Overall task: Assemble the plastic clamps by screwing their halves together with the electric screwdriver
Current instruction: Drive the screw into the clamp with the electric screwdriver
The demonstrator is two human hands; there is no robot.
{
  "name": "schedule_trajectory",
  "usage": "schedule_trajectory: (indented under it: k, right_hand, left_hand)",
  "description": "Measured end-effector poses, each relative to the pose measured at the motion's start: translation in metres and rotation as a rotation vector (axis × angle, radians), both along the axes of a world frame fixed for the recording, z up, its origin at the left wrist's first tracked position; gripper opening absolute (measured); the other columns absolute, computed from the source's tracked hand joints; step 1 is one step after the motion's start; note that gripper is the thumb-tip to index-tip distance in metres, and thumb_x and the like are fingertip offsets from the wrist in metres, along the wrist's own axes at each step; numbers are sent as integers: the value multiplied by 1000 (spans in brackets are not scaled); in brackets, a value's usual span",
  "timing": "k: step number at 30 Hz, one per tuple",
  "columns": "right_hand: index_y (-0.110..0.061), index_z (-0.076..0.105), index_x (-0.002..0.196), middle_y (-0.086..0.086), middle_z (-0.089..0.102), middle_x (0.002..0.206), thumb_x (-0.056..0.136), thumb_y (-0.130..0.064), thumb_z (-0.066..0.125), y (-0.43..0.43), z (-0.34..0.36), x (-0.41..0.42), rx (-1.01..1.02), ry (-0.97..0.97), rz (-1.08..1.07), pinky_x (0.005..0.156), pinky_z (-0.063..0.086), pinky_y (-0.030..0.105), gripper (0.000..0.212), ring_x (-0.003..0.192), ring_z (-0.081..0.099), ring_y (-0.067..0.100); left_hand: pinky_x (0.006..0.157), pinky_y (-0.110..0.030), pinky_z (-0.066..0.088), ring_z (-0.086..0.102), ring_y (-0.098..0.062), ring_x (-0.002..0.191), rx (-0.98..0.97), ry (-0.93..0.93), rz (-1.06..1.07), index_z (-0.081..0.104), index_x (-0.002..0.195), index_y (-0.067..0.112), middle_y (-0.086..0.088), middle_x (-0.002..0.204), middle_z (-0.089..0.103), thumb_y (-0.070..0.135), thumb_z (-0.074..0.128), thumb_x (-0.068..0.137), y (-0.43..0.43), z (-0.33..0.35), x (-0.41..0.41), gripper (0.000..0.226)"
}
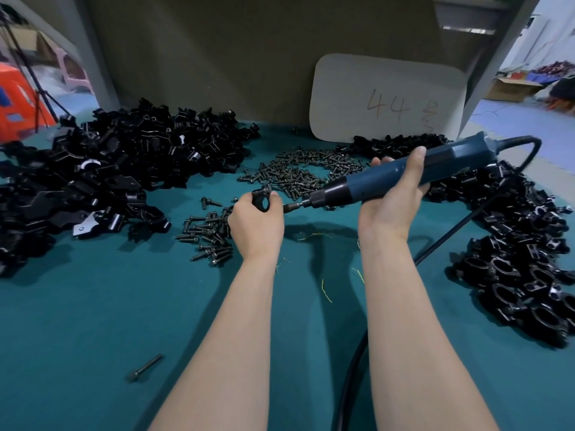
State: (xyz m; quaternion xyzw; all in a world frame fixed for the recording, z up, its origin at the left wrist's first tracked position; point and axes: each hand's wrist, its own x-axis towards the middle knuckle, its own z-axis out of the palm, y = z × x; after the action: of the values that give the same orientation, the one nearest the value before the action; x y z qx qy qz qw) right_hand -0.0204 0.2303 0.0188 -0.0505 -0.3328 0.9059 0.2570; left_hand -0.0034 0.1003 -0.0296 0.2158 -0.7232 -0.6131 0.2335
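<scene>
My left hand [255,220] grips a small black plastic clamp [263,199] above the green table, its round hole facing me. My right hand [393,194] holds the blue electric screwdriver [389,178] nearly level, pointing left. The bit [294,206] reaches the clamp's right side, beside my left fingers. A big heap of loose clamp halves [102,172] lies at the left. Dark screws [298,172] are spread behind my hands, and a smaller bunch of screws [208,234] lies left of my left wrist.
Assembled black clamps [522,259] are piled along the right side. The screwdriver's black cable [441,244] loops over the right pile and runs down to the table's front edge. A white card marked 44 [389,98] leans on the back wall. One long bolt [144,367] lies near the front left.
</scene>
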Motion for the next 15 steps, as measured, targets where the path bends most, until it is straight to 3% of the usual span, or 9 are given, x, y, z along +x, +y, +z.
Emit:
schedule_trajectory:
  k: [6, 9, 12, 15]
  right_hand:
    - [-25, 33, 139, 1, 56, 80, 96, -50, 47, 5, -4, -2, -78, 51, 22, 69, 53, 25, 52, 69, 63, 14]
    - [-23, 35, 142, 3, 59, 86, 94, -53, 48, 8, -6, -3, -137, 33, 32, 70, 54, 25, 58, 76, 64, 16]
    - [-20, 47, 134, 1, 64, 112, 92, -46, 56, 14, -7, -2, -123, -32, 31, 71, 53, 23, 50, 98, 65, 13]
    - [-13, 56, 120, -1, 64, 106, 92, -33, 62, 19, -6, 0, -155, -13, 42, 73, 54, 24, 35, 93, 66, 12]
  left_hand:
    - [63, -33, 53, 70, -25, 74, -61, -79, -47, 60, 77, 17, -9, 76, 71, 32, 60, 89, -4, -1, 0, 19]
    - [57, -31, 50, 68, -25, 69, -107, -89, -44, 64, 85, 14, -9, 75, 71, 33, 60, 90, -4, -1, -1, 20]
    - [49, -26, 42, 61, -22, 62, -127, -103, -35, 65, 88, 14, -8, 77, 71, 34, 59, 90, -4, -2, -2, 21]
    - [50, -25, 40, 60, -21, 62, -125, -107, -20, 65, 89, 14, -7, 78, 71, 35, 59, 90, -4, -3, -2, 21]
